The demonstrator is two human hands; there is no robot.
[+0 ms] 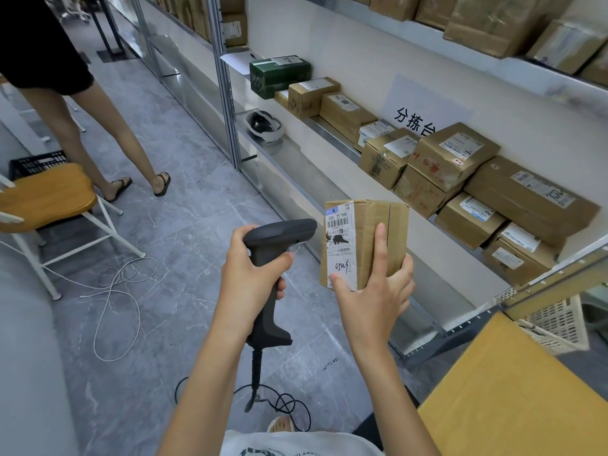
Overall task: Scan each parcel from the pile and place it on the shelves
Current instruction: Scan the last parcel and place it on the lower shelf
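Note:
My right hand (371,291) holds a small brown cardboard parcel (378,222) upright in front of me, thumb on its white shipping label (340,245), fingers round its right side. My left hand (253,274) grips the handle of a dark grey barcode scanner (279,235), whose head points right at the label from a short gap. The scanner's black cable (283,403) trails down to the floor. To the right stand the metal shelves (332,133) with several brown parcels (454,156) on the middle level.
Another person's legs (98,133) stand at the upper left on the grey tiled floor. A wooden-seat chair (46,195) and a loose white cable (115,291) lie at left. A green box (279,74) and a white helmet (263,126) sit on shelves; a yellow surface (513,396) at lower right.

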